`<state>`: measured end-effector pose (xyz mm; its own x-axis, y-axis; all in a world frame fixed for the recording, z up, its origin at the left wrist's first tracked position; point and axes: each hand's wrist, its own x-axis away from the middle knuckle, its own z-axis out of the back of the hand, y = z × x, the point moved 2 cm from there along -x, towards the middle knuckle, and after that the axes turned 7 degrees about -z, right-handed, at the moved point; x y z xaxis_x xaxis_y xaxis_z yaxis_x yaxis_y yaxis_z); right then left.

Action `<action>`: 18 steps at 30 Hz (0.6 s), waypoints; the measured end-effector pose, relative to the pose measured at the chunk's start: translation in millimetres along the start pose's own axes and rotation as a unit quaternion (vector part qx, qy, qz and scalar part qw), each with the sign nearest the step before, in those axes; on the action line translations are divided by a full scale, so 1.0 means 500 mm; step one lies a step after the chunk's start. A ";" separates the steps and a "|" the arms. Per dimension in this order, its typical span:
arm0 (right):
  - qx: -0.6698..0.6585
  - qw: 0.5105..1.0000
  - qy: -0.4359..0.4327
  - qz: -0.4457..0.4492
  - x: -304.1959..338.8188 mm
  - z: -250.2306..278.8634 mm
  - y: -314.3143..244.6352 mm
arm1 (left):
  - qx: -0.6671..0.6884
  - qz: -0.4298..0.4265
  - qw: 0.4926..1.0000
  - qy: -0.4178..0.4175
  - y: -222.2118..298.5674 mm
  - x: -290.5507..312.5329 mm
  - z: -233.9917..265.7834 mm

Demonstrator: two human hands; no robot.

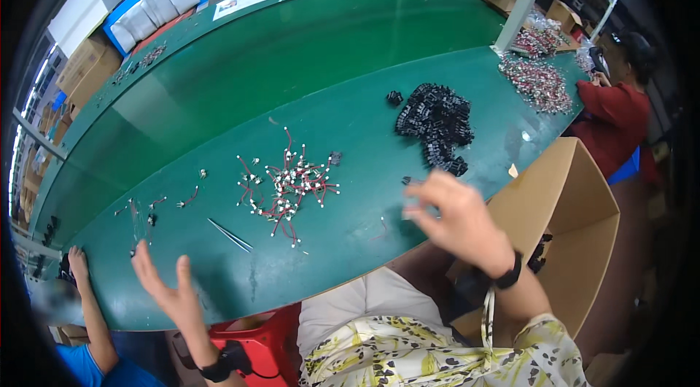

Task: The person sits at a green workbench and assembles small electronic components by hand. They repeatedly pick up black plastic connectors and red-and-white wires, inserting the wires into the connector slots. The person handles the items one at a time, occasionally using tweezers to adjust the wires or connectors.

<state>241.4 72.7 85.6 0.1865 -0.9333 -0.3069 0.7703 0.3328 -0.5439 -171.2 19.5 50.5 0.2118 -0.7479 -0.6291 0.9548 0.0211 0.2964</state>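
My left hand [171, 296] is over the near left edge of the green table [343, 230], thumb and fingers spread, holding nothing I can see. A small dark piece shows at its fingertip; whether they touch is unclear. My right hand [456, 219] is blurred above the table at the right, its fingers partly bent. By its fingertips is a small black connector [406, 180]; I cannot tell if it is held. Between my hands lie a pile of short red wires with white ends [292, 183] and metal tweezers [230, 235]. Black connectors [435, 121] are heaped farther off.
An open cardboard box [583, 241] stands right of me. At the far right, a person in red [620, 117] sits beside a heap of red-and-white wired parts [538, 84]. A blue-sleeved person's hand [78, 263] rests at the left. A red stool [255, 347] is below the table.
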 end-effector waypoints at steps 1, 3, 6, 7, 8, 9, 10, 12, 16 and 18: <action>0.043 0.999 0.011 -0.006 -0.031 0.007 0.029 | 0.053 -0.025 0.998 -0.027 0.063 -0.001 -0.006; 0.087 0.995 -0.008 -0.047 -0.094 0.039 0.057 | 0.171 -0.086 0.976 -0.100 0.177 0.008 -0.033; 0.138 0.989 -0.054 0.020 -0.161 0.032 0.094 | 0.381 -0.123 0.877 -0.265 0.299 0.040 -0.067; 0.153 0.985 -0.078 0.029 -0.174 0.020 0.089 | 0.399 -0.136 0.862 -0.282 0.321 0.053 -0.079; 0.169 0.979 -0.102 0.040 -0.187 0.007 0.079 | 0.417 -0.149 0.846 -0.297 0.337 0.062 -0.091; 0.184 0.974 -0.125 0.047 -0.195 -0.007 0.071 | 0.427 -0.146 0.839 -0.305 0.348 0.066 -0.098; 0.157 0.975 -0.143 0.066 -0.202 -0.024 0.057 | 0.436 -0.142 0.832 -0.312 0.356 0.067 -0.104; 0.110 0.976 -0.170 0.078 -0.218 -0.074 0.043 | 0.458 -0.116 0.817 -0.329 0.363 0.066 -0.116; 0.025 0.978 -0.201 0.047 -0.242 -0.140 0.040 | 0.506 -0.030 0.787 -0.351 0.362 0.066 -0.142; 0.026 0.972 -0.223 0.064 -0.254 -0.152 0.050 | 0.524 -0.007 0.775 -0.353 0.353 0.069 -0.154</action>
<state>190.4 210.0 51.6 0.5201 -0.8541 0.0069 0.7512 0.4536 -0.4794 20.7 48.6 26.0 -0.3175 -0.9277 -0.1966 0.1831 -0.2634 0.9471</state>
